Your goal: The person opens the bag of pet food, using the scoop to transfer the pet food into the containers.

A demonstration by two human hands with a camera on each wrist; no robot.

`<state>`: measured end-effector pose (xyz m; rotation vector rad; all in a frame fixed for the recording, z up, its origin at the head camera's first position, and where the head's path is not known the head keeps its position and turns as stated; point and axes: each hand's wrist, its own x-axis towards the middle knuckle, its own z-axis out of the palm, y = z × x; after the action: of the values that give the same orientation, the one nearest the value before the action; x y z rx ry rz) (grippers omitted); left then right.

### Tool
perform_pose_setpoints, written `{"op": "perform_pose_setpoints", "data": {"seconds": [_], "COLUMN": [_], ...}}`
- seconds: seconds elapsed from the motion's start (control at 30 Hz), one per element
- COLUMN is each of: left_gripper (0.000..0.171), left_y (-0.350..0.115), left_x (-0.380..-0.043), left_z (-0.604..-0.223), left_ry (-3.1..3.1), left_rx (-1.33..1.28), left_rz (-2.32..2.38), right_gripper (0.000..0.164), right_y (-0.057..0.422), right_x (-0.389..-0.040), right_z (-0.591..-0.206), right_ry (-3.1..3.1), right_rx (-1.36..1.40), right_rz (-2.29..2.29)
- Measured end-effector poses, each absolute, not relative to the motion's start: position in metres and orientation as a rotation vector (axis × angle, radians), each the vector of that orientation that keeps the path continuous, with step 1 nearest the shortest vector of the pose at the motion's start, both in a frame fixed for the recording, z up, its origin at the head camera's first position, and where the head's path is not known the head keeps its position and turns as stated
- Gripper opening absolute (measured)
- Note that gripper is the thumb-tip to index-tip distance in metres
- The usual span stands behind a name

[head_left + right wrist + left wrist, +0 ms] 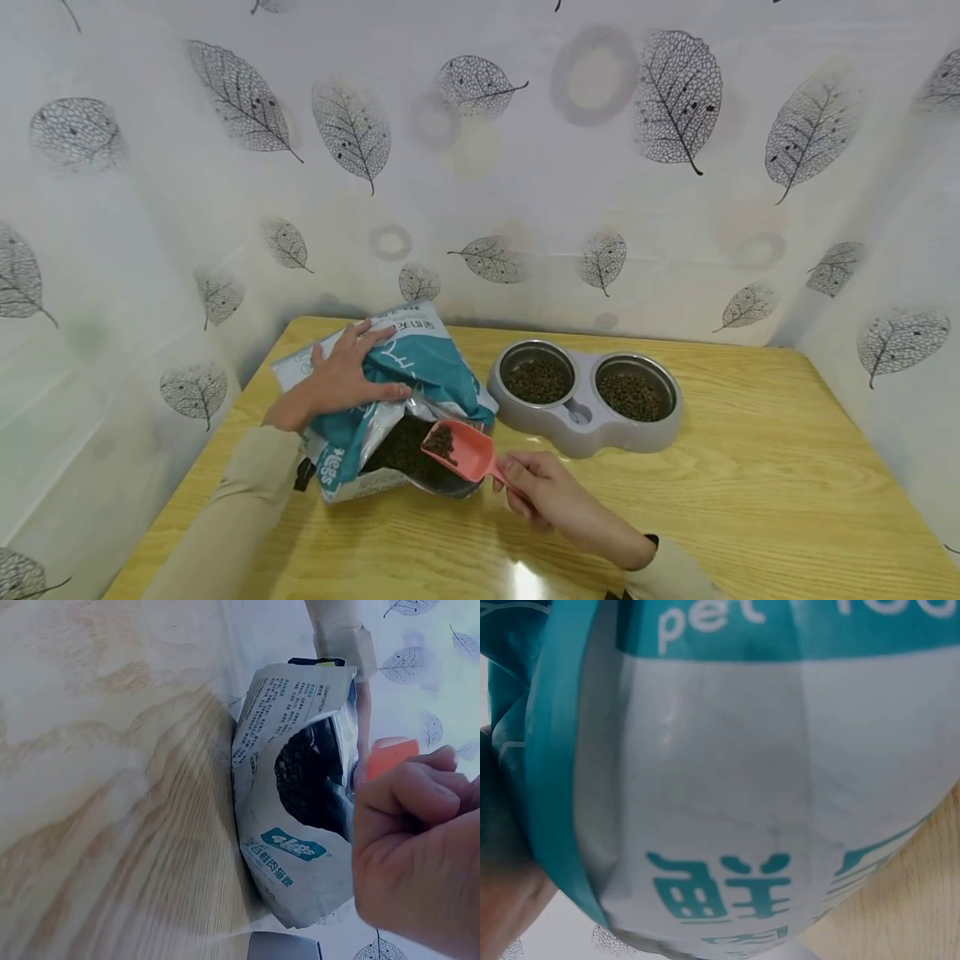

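A teal and white pet food bag (427, 354) lies on its side, its mouth facing the front of the table and dark kibble (408, 450) showing inside. My left hand (341, 375) rests on top of the bag with its fingers spread and the thumb near the opening. With my right hand (543, 496) I grip a pink scoop (472, 454) by its handle. Some brown kibble lies in the scoop, which is over the bag's mouth. From the right wrist, the curled fingers (427, 787) hide most of the scoop.
Right of the bag stands a grey double feeder (581, 437), with kibble in both its left bowl (538, 375) and right bowl (633, 392). A wood-grain table (750, 467) bears everything. White leaf-print sheeting (525, 192) rises behind the table and at both sides.
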<state>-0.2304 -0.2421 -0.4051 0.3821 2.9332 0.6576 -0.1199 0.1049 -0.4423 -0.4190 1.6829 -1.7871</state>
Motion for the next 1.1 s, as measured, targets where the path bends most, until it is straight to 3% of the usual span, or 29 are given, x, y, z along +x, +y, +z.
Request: {"op": "perform_pose_setpoints", "data": {"seconds": [0.27,0.5,0.67,0.93,1.1], "left_gripper": [0.105,0.104,0.104,0.104,0.104], "left_y": [-0.242,-0.243,-0.243,-0.243,-0.243], "left_x": [-0.230,-0.231,-0.231,-0.231,-0.230], "left_z": [-0.405,-0.406,-0.407,-0.408,-0.408], "left_ry": [2.934,2.936,2.934,2.936,2.933], "left_rx": [0.394,0.397,0.396,0.402,0.398], "left_rz": [0.666,0.666,0.674,0.679,0.688], "right_gripper": [0.035,0.037,0.036,0.046,0.054], "right_y": [0.119,0.151,0.185,0.244,0.268], "right_x": [-0.126,-0.137,-0.148,-0.165,-0.168], "right_z": [-0.436,-0.422,-0.414,-0.419,-0.427], "right_ry": [1.588,1.725,1.973,2.300,2.515], "right_rx": [-0.570,-0.570,-0.457,-0.015,0.106], "right_rz": [-1.954,-1.934,-1.935,-1.787,-1.620]}}
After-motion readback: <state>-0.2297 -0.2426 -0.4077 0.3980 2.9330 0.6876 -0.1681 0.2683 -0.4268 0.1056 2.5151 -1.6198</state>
